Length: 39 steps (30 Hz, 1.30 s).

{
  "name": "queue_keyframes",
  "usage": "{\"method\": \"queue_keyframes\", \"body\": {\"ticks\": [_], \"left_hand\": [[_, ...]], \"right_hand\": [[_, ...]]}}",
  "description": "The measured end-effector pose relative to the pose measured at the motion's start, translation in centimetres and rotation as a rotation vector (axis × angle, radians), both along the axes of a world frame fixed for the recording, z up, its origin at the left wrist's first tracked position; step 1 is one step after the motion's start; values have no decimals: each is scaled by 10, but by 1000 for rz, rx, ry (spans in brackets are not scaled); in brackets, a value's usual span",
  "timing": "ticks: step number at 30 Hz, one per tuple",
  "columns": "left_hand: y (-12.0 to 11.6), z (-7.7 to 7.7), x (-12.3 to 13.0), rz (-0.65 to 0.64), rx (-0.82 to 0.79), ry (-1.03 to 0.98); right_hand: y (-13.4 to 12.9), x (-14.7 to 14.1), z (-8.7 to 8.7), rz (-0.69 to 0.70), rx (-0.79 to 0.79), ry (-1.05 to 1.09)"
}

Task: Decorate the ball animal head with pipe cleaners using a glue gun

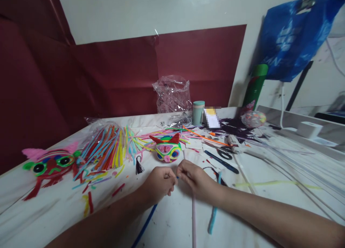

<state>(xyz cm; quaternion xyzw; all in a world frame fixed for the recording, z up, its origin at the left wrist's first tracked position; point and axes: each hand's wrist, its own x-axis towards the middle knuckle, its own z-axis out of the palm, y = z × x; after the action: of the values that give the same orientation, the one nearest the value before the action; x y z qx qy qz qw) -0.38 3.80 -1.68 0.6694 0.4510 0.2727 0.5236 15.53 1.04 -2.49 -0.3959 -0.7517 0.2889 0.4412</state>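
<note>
A blue pipe cleaner [145, 224] runs up from the near table edge into my left hand [161, 185], which is closed around it. Its short blue tip peeks out between the two hands. My right hand [194, 176] pinches at that tip, thumb and forefinger pressed together. Just beyond my hands sits a small colourful animal head [167, 150] with red pointed ears and blue eyes. A pale pink pipe cleaner [194, 219] lies below my right hand, and a light blue fuzzy strip [212, 221] rests beside it, partly under my right forearm.
At left is a larger red and pink mask-like figure [54, 165], next to a bundle of multicoloured pipe cleaners [107, 147]. A black tassel [139, 166] lies nearby. To the right are black-handled scissors [225, 153], a dark flat tool [221, 162] and long pale strips. Behind stands a green cup [198, 114].
</note>
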Motion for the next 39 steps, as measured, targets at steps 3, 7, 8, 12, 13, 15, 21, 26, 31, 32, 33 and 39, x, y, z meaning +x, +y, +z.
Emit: {"method": "queue_keyframes", "body": {"ticks": [3,7,8,12,13,15,21,26,31,32,33,39], "left_hand": [[0,6,0,-18,-5,-74],[2,7,-2,-20,3,-107],[3,7,-2,-22,-8,-106],[6,3,-4,-52,-39,-80],[6,3,-4,-56,-33,-65],[7,3,-4,-55,-15,-35],[8,4,-5,-76,0,-37],[9,2,-7,-117,-7,-135],[11,-3,-6,-103,-208,-255],[11,-3,-6,-110,-253,-285],[11,-2,-6,-119,-288,-314],[9,7,-7,-209,-341,-481]], "right_hand": [[3,-7,-5,25,-330,364],[3,-10,-3,96,-443,541],[3,-8,-2,90,-393,478],[5,1,2,46,-143,105],[6,2,2,42,-125,50],[7,3,0,27,-140,8],[7,-3,-4,33,-349,346],[5,-9,-2,108,-534,653],[5,-5,1,68,-363,452],[5,-5,0,82,-343,422],[5,-4,0,101,-333,399],[9,0,-3,174,-313,359]]}}
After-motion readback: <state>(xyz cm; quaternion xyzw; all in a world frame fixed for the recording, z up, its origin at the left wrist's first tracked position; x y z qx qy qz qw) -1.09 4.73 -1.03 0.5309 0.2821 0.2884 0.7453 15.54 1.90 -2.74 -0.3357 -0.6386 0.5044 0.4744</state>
